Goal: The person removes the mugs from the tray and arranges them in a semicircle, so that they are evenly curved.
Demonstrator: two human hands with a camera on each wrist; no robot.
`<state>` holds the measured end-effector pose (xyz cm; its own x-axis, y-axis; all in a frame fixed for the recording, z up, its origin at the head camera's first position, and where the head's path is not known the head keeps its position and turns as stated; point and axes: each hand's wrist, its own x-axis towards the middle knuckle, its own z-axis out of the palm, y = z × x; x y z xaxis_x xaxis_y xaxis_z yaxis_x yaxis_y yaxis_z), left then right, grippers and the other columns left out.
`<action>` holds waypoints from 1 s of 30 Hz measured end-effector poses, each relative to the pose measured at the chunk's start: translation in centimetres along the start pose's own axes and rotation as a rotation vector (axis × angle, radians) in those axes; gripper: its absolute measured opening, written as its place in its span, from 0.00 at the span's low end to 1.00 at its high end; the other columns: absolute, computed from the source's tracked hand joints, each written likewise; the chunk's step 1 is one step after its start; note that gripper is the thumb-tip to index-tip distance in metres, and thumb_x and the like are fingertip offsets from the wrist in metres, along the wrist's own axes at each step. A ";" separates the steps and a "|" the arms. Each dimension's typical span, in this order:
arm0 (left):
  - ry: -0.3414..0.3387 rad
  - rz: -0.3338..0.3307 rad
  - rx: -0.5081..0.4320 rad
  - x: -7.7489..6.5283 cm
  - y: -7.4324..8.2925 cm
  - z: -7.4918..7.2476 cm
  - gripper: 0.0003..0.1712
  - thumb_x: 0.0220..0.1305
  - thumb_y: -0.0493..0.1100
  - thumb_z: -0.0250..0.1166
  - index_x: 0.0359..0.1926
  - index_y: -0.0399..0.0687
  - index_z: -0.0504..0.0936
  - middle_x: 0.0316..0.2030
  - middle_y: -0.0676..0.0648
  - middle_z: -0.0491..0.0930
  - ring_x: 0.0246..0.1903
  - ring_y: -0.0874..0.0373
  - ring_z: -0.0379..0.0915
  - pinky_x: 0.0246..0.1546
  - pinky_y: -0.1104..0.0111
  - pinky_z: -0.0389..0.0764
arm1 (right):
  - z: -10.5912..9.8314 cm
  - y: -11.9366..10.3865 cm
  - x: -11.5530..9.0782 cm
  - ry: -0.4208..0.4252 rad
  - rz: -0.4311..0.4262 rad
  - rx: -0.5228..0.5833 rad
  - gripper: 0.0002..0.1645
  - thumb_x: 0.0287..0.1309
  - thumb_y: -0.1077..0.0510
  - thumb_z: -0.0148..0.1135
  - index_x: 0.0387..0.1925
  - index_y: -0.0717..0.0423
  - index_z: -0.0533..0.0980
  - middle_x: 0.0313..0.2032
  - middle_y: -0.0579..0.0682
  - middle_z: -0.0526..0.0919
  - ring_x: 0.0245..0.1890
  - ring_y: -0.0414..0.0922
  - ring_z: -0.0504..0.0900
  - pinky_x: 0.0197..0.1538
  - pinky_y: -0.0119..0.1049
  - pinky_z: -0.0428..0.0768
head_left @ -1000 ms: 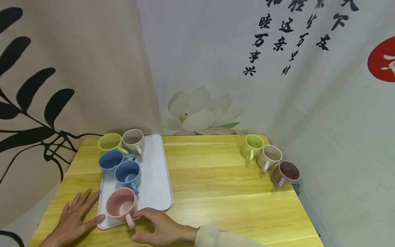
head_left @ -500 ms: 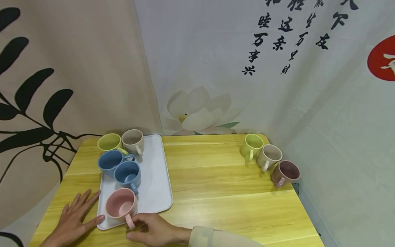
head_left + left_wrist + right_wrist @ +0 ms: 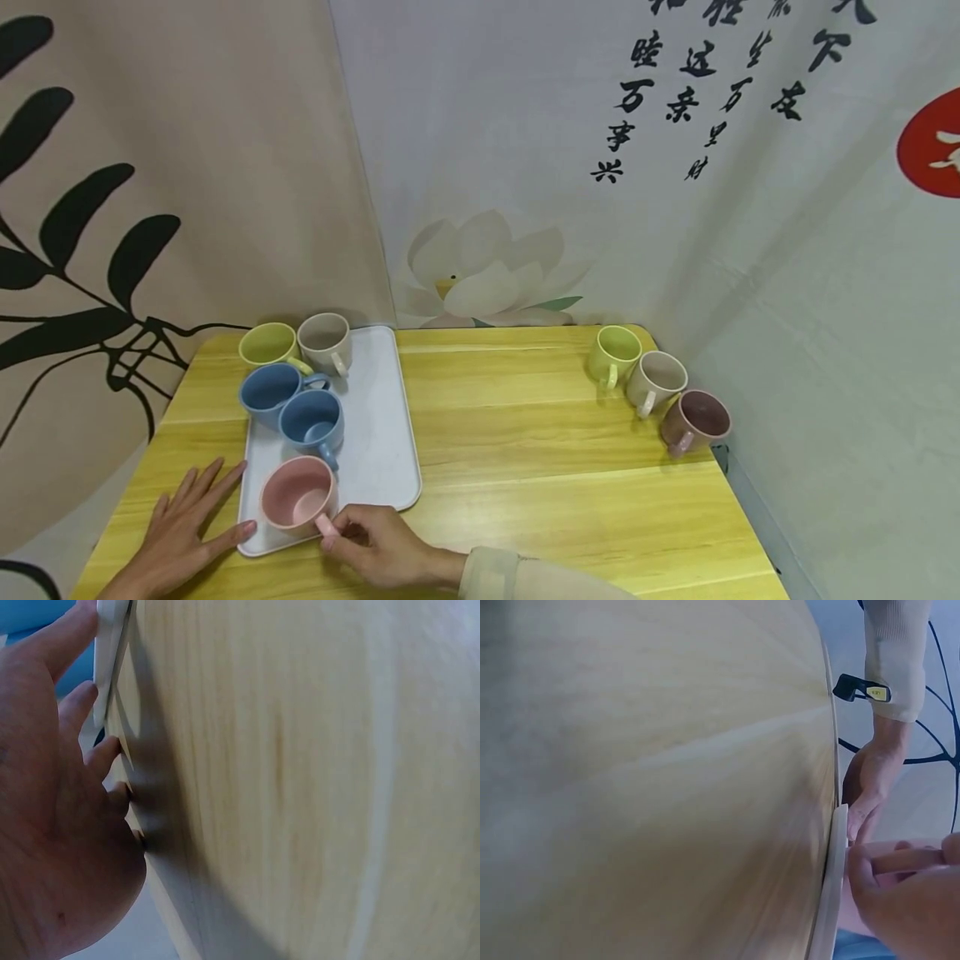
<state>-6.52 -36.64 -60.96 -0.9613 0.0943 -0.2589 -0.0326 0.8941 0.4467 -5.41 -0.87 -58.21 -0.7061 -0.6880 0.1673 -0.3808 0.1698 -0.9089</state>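
A pink mug [image 3: 298,497] stands at the near left corner of the white tray [image 3: 378,450], its handle pointing toward the person. My right hand [image 3: 386,546] pinches that handle between thumb and fingers. Spread flat, my left hand [image 3: 180,529] rests on the table at the tray's left edge, thumb and index finger at its rim. Behind the pink mug on the tray are two blue mugs [image 3: 311,423], a yellow-green mug [image 3: 268,346] and a beige mug [image 3: 325,343]. In the right wrist view, the right hand's fingers [image 3: 907,862] are curled, and the mug is mostly hidden behind them.
At the far right of the wooden table [image 3: 495,417] stand a yellow-green mug [image 3: 613,357], a beige mug [image 3: 656,382] and a mauve mug [image 3: 694,423] near the edge. A printed cloth [image 3: 487,167] hangs behind the table.
My right hand has closed its thumb and fingers on the pink mug's handle, and the handle has swung slightly to the right. The left hand stays put.
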 end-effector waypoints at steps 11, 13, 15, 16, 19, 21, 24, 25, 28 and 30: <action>0.000 0.006 -0.012 -0.1 0.1 -0.1 0.63 0.77 0.76 0.62 0.92 0.47 0.48 0.85 0.14 0.40 0.81 0.04 0.23 0.70 0.09 0.21 | -1.5 -0.9 -0.9 -0.021 -0.105 0.013 0.07 0.83 0.60 0.64 0.46 0.61 0.84 0.41 0.58 0.93 0.43 0.18 0.75 0.54 0.17 0.87; 0.001 0.010 -0.015 -0.1 0.1 -0.1 0.63 0.76 0.76 0.63 0.92 0.47 0.48 0.85 0.14 0.40 0.81 0.04 0.23 0.70 0.09 0.21 | -2.0 -1.2 -1.1 -0.022 -0.142 0.003 0.06 0.83 0.61 0.64 0.46 0.61 0.84 0.41 0.57 0.93 0.43 0.18 0.76 0.52 0.18 0.88; -0.001 0.010 -0.018 -0.2 0.1 -0.1 0.63 0.76 0.76 0.63 0.92 0.47 0.47 0.85 0.14 0.41 0.81 0.04 0.23 0.71 0.09 0.20 | -2.7 -1.5 -1.4 -0.022 -0.178 0.025 0.06 0.83 0.63 0.64 0.47 0.61 0.83 0.42 0.58 0.94 0.44 0.19 0.78 0.51 0.21 0.90; 0.000 0.011 -0.019 -0.2 0.1 -0.1 0.63 0.76 0.76 0.64 0.92 0.47 0.48 0.85 0.14 0.41 0.81 0.05 0.23 0.71 0.09 0.20 | -3.1 -1.6 -1.6 -0.023 -0.188 0.057 0.06 0.83 0.63 0.63 0.47 0.62 0.83 0.42 0.60 0.94 0.44 0.21 0.80 0.51 0.22 0.91; -0.003 0.009 -0.018 -0.1 0.0 0.0 0.63 0.76 0.76 0.64 0.92 0.47 0.48 0.85 0.14 0.41 0.81 0.05 0.22 0.71 0.09 0.19 | -4.3 -1.9 -2.1 -0.028 -0.187 0.186 0.07 0.85 0.65 0.60 0.49 0.65 0.82 0.45 0.67 0.93 0.47 0.25 0.85 0.53 0.26 0.93; -0.006 0.005 -0.018 0.0 0.0 0.0 0.63 0.75 0.76 0.64 0.92 0.46 0.48 0.85 0.14 0.41 0.81 0.05 0.22 0.70 0.09 0.19 | -5.2 -2.0 -2.4 -0.020 -0.179 0.249 0.08 0.85 0.65 0.59 0.50 0.66 0.82 0.47 0.72 0.92 0.49 0.26 0.87 0.55 0.28 0.93; -0.012 0.000 -0.021 0.1 -0.1 0.1 0.63 0.75 0.76 0.64 0.92 0.45 0.49 0.85 0.14 0.40 0.81 0.04 0.21 0.70 0.09 0.20 | -6.6 -2.2 -2.9 0.008 -0.166 0.273 0.08 0.85 0.65 0.58 0.49 0.67 0.81 0.49 0.74 0.91 0.50 0.28 0.88 0.55 0.32 0.95; -0.013 0.000 -0.021 0.1 -0.2 0.1 0.63 0.75 0.76 0.64 0.92 0.45 0.49 0.85 0.14 0.40 0.80 0.04 0.22 0.70 0.08 0.20 | -7.0 -2.2 -3.1 0.022 -0.162 0.273 0.08 0.85 0.65 0.58 0.49 0.67 0.81 0.49 0.75 0.90 0.51 0.29 0.89 0.56 0.35 0.95; -0.012 0.001 -0.019 0.2 -0.2 0.1 0.63 0.75 0.76 0.65 0.92 0.46 0.49 0.85 0.14 0.41 0.80 0.04 0.22 0.70 0.08 0.22 | -8.4 -2.2 -3.6 0.063 -0.147 0.287 0.08 0.85 0.65 0.57 0.49 0.68 0.80 0.50 0.77 0.89 0.53 0.33 0.91 0.59 0.46 0.96; -0.011 0.001 -0.018 0.2 -0.3 0.1 0.64 0.75 0.76 0.65 0.92 0.46 0.48 0.85 0.14 0.41 0.80 0.04 0.22 0.69 0.08 0.23 | -9.3 -2.2 -3.9 0.098 -0.149 0.285 0.08 0.85 0.66 0.57 0.48 0.69 0.80 0.50 0.77 0.89 0.53 0.35 0.92 0.59 0.49 0.96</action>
<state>-6.68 -36.84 -61.24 -0.9583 0.0996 -0.2679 -0.0370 0.8862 0.4618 -7.38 8.00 -53.36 -0.7147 -0.6170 0.3293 -0.3117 -0.1406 -0.9397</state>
